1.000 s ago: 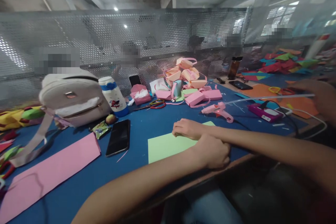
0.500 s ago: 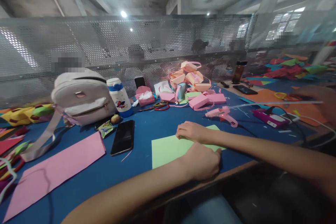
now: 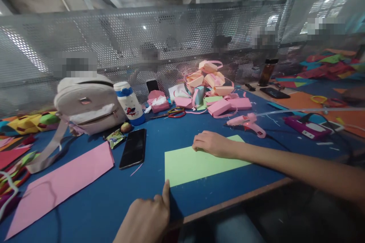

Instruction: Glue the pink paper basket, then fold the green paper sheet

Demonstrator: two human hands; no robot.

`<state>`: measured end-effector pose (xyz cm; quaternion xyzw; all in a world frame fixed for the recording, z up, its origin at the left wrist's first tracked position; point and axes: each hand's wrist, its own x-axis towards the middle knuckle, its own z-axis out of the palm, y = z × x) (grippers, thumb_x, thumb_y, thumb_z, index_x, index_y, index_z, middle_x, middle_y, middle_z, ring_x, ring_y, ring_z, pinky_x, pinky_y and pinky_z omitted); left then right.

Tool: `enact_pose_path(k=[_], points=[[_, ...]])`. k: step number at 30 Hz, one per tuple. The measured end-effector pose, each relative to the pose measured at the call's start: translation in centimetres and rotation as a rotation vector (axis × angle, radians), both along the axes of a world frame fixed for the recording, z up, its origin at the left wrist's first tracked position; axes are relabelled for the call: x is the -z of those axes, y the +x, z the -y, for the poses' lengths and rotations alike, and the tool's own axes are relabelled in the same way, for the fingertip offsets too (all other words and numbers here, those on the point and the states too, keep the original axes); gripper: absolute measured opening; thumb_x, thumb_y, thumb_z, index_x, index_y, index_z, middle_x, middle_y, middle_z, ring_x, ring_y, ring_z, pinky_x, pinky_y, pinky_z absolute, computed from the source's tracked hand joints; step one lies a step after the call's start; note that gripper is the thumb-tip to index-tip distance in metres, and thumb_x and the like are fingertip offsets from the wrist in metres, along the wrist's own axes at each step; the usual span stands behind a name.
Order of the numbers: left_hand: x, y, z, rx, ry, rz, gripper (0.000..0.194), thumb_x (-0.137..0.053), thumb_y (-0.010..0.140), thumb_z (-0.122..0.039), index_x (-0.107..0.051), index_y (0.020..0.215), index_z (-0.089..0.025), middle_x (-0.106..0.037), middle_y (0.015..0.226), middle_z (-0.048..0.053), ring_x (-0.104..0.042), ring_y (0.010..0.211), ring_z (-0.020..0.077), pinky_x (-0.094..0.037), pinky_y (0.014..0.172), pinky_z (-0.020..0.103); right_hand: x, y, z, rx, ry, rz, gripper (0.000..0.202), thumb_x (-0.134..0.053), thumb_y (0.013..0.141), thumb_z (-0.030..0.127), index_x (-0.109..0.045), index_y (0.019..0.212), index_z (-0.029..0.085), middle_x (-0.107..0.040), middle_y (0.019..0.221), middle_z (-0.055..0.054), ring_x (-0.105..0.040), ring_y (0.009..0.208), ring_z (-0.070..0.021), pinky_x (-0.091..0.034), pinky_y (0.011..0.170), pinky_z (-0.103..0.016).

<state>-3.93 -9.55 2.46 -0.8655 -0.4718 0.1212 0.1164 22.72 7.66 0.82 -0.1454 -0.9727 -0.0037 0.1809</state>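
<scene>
A light green paper sheet lies flat on the blue table. My right hand rests on its upper part, fingers curled in and pressed down, with nothing visible inside them. At the sheet's near left corner is my left hand, its index finger stretched out and touching the corner, the other fingers bent, holding nothing. Left of the sheet lies a black phone, and farther left a folded pink paper. A pink glue gun sits beyond my right forearm.
A pale backpack, a white and blue bottle, scissors and a pile of paper boxes stand along the back. At the right are a purple device, cables and orange paper. A perforated metal screen rises behind.
My left hand has moved left from beside my right hand to the sheet's near left corner and stretched out its index finger, uncovering the green sheet. My right hand has stayed on the sheet.
</scene>
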Motion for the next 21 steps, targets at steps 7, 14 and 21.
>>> enact_pose_path(k=[7,14,21], points=[[-1.1,0.4,0.3,-0.047,-0.048,-0.051,0.071,-0.050,0.071,0.012,-0.053,0.140,-0.007,-0.069,0.060,0.008,-0.065,0.045,0.0212,-0.037,0.040,0.022,-0.3,0.2,0.3,0.064,-0.056,0.004,0.024,-0.041,0.104,0.020,-0.064,0.102,0.016,-0.067,0.101,-0.008,-0.057,0.087,-0.0186,-0.040,0.080,-0.033],[-2.2,1.1,0.2,-0.041,-0.075,-0.139,0.071,-0.050,0.069,0.011,-0.054,0.138,-0.005,-0.072,0.063,0.010,-0.067,0.047,0.0216,-0.037,0.041,0.023,-2.1,1.8,5.8,0.036,-0.430,0.083,0.067,-0.052,0.098,0.047,-0.032,0.153,0.014,-0.030,0.158,-0.019,-0.028,0.147,-0.0279,-0.028,0.117,-0.046],[-2.6,1.9,-0.6,-0.174,-0.220,-0.172,0.067,-0.054,0.077,0.004,-0.046,0.143,-0.002,-0.073,0.070,0.015,-0.071,0.057,0.0298,-0.045,0.044,0.030,-6.1,3.3,10.5,-0.210,-0.964,0.123,0.056,-0.040,0.102,0.050,-0.038,0.152,0.024,-0.031,0.159,-0.005,-0.030,0.146,-0.0207,-0.027,0.119,-0.035]])
